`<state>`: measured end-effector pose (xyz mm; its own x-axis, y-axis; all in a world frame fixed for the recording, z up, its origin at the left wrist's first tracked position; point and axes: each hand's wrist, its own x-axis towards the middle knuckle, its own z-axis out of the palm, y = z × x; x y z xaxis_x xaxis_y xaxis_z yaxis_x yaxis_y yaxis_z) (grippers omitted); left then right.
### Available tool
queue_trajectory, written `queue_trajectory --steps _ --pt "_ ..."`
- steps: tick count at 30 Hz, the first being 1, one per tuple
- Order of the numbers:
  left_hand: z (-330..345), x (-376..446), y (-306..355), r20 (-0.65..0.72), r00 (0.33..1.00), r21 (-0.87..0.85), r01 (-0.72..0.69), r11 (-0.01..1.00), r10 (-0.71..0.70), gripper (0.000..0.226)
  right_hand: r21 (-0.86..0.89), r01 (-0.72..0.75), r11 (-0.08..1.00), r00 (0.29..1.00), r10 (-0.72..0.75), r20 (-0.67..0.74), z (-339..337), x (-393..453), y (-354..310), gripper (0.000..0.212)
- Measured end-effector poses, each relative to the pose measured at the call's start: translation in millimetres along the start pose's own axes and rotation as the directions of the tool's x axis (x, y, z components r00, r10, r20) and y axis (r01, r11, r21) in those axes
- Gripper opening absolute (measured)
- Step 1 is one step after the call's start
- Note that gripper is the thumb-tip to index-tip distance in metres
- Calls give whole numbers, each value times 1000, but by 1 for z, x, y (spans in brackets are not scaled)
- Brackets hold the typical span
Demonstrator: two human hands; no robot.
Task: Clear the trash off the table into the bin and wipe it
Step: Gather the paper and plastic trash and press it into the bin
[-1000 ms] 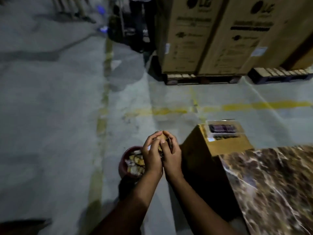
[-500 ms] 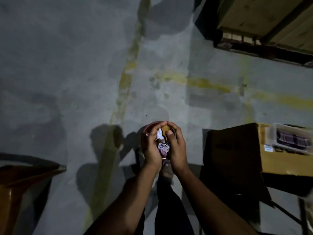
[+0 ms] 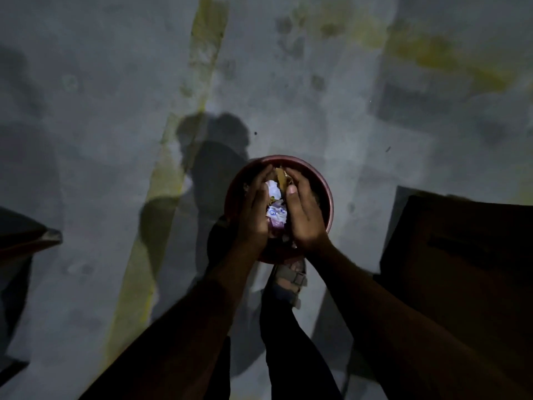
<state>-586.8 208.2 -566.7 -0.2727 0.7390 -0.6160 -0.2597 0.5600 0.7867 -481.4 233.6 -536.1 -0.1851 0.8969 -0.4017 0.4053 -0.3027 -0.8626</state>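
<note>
Now both hands, left hand (image 3: 253,215) and right hand (image 3: 304,217), are cupping crumpled trash (image 3: 275,203) over the bin (image 3: 324,183); fingers should be parting low, inside its rim.

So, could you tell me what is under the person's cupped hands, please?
The red bin sits directly below the left hand and right hand, crumpled wrappers between them; the bin's contents are mostly covered.
</note>
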Motion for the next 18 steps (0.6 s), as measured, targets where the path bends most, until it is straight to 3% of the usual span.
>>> queue_trajectory --steps 2,4,7,10,12,15,18 --pt "-3 17 -14 29 997 283 -79 956 74 49 -107 21 994 996 -12 89 -5 12 20 60" --pt "-12 24 -17 56 979 572 -191 798 193 54 -198 31 980 984 5 178 -14 20 33 64" --pt "-28 11 -11 119 954 772 -263 579 275 54 -275 78 958 975 -15 224 -35 21 44 61" --pt "-32 4 -17 314 900 891 -389 234 301 59 -388 134 912 969 -38 244 -45 17 56 64" --pt "-31 12 -34 409 876 901 -432 40 255 65 -540 214 814 950 -44 310 -37 22 75 69" --pt "-32 31 -59 474 865 880 -469 -70 162 71 -701 256 666 916 64 395 -19 36 103 81" --pt "-35 52 -81 529 836 849 -518 -107 150 70 -733 187 654 903 180 391 -1 47 125 86"
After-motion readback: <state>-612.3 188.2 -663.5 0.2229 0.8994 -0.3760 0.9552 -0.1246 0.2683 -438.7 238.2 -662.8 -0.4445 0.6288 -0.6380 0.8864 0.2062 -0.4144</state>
